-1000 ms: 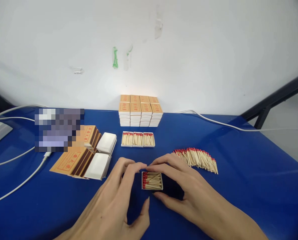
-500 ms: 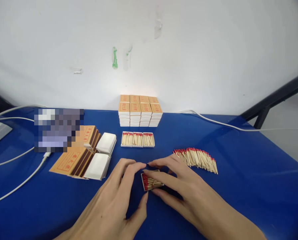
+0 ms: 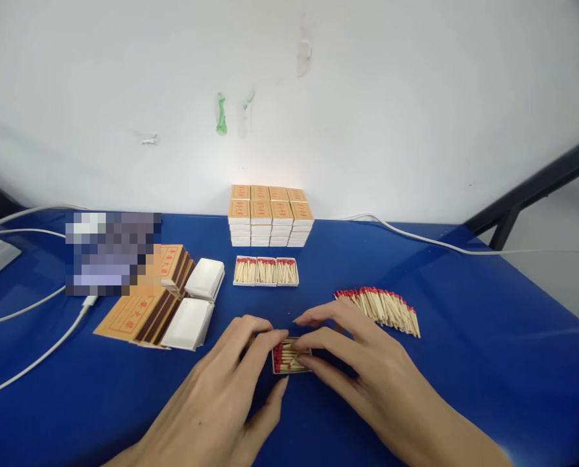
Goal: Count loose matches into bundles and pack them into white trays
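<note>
Matches (image 3: pixel 285 357) with red heads lie in a small tray (image 3: pixel 289 371) of white card, which sits on the blue desk (image 3: pixel 464 370) near the front edge, in the middle between both hands. The left hand (image 3: pixel 221 395) has its fingers bent, with the tips of the index finger and the thumb pressed against the left end of the tray. The right hand (image 3: pixel 367 370) is curved over the right part; its fingers lie on top and along the front side, so this end of the tray is hidden. Together the two hands grip the tray from both ends. Just behind the right hand, a loose pile of matches (image 3: pixel 381 308) is spread on the desk, the heads pointing to the left. Farther back stand three filled trays (image 3: pixel 266 271) side by side (touching each other), and behind them, close to the white wall (image 3: pixel 367 97), is a neat stack of closed boxes (image 3: pixel 270 217). To the left of the hands are orange covers (image 3: pixel 138 314) leaning in rows, with empty white trays (image 3: pixel 192 322) beside them. White cables (image 3: pixel 36 353) run over the left part of the desk.
</note>
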The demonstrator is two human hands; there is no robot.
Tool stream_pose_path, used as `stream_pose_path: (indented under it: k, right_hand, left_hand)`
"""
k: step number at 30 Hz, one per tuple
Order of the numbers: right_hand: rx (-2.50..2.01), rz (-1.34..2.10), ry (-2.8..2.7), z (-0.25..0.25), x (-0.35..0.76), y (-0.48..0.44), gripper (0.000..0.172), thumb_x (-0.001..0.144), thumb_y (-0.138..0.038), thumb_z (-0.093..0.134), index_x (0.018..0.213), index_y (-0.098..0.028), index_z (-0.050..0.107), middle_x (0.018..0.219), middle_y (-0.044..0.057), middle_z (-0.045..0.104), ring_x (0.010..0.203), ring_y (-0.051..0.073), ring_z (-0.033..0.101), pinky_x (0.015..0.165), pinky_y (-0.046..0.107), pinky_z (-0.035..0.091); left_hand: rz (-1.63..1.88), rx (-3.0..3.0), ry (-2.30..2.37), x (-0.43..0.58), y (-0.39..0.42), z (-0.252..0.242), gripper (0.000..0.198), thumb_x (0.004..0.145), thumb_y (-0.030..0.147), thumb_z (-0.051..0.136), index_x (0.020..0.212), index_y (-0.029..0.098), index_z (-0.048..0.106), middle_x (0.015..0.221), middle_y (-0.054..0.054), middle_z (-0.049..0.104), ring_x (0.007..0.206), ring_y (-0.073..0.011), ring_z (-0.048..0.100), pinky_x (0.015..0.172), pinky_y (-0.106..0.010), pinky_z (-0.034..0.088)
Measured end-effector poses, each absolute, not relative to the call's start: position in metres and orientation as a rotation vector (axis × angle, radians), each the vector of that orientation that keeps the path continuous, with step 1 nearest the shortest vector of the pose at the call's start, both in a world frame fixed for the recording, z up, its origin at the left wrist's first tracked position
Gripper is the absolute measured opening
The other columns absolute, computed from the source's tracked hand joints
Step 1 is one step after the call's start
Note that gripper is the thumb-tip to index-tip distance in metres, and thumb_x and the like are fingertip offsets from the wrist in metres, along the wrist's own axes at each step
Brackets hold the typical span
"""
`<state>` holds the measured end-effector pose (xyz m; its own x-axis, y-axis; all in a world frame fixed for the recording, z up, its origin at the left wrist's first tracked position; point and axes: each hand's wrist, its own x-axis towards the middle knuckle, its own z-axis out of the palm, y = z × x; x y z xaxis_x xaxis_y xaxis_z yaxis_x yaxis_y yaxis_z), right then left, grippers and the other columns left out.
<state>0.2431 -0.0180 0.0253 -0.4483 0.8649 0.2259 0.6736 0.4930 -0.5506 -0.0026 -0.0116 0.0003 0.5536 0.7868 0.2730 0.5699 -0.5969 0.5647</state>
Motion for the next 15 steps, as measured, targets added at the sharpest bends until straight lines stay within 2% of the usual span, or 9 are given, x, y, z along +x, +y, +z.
stream_pose_path:
  k: [8, 15]
  right_hand:
    - [-1.256, 0.675, -2.370, 0.039, 0.242, -0.006, 0.016, 0.115, -0.028, 0.053, 0.109, -0.027, 0.067, 0.137, 0.005, 0.060, 0.125, 0.016, 0.062, 0.106, 0.035, 0.057]
    - [-1.255, 0.556, -2.275, 0.029, 0.236, -0.010, 0.008, 0.112, -0.030, 0.061, 0.105, -0.027, 0.066, 0.130, 0.005, 0.063, 0.119, 0.018, 0.063, 0.102, 0.035, 0.056]
  left_hand:
    - [0.645, 2.251, 1.052, -0.004, -0.012, -0.001, 0.032, 0.114, 0.021, 0.053, 0.143, 0.033, 0.052, 0.135, -0.004, 0.060, 0.115, -0.0197, 0.072, 0.099, -0.036, 0.065]
    - [0.704, 2.267, 1.010, -0.004, -0.010, -0.002, 0.027, 0.113, 0.019, 0.053, 0.136, 0.032, 0.055, 0.135, -0.003, 0.059, 0.114, -0.0185, 0.072, 0.096, -0.033, 0.064]
